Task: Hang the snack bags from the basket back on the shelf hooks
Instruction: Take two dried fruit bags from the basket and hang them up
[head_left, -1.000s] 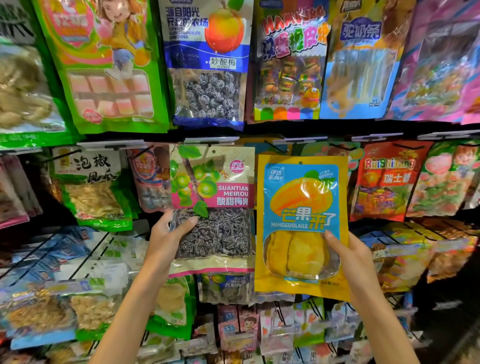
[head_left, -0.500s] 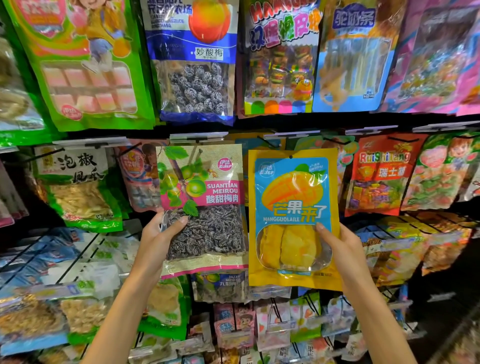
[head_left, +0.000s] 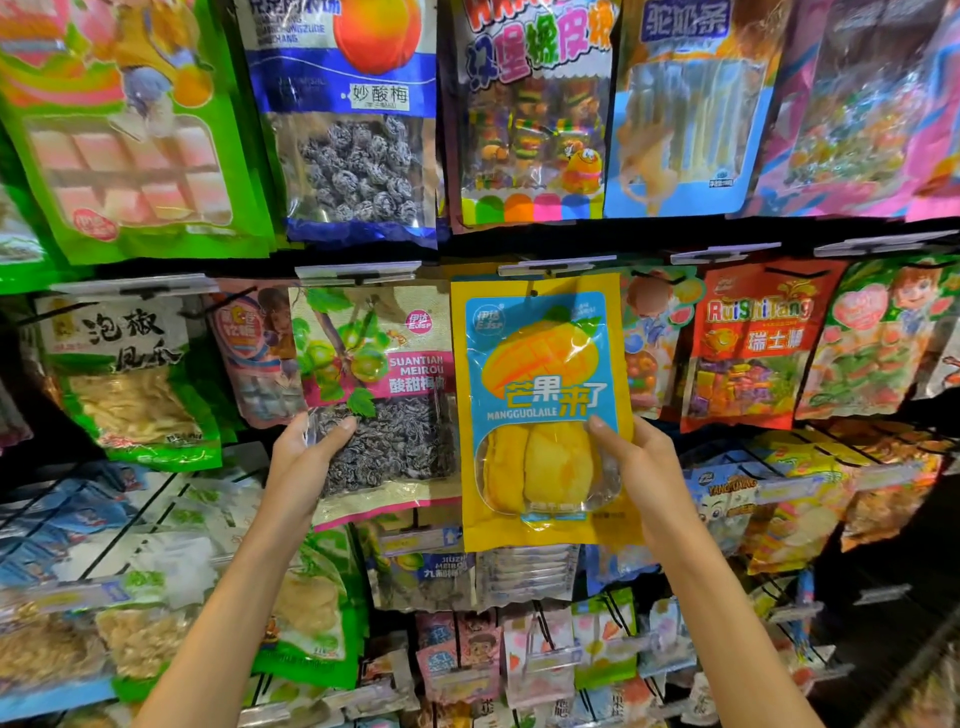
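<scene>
Both bags have crept up toward the hook row over the last second, the mango bag (head_left: 540, 364) most of all. Its top edge now sits just under the clear price-tag strip (head_left: 556, 265) at the tip of its hook. The right hand (head_left: 649, 467) pinches this bag at its right edge, thumb (head_left: 597, 423) on the front and the other fingers hidden behind it. The left hand (head_left: 301, 462) grips the plum bag (head_left: 384, 374) the same way at its lower left side, thumb laid over the clear window. This looks like the hanging step itself, two bags at once, with the basket out of view. Whether either hang hole is already over its wire cannot be told from here. The mango bag stands upright with its printed face toward the camera. Its long axis runs top to bottom with a slight lean, the top a little left of the bottom. A small dark hang hole shows near the top centre. The next move probably calls for lining that hole up with the hook tip, pushing the bag back along the wire, and then letting go.
</scene>
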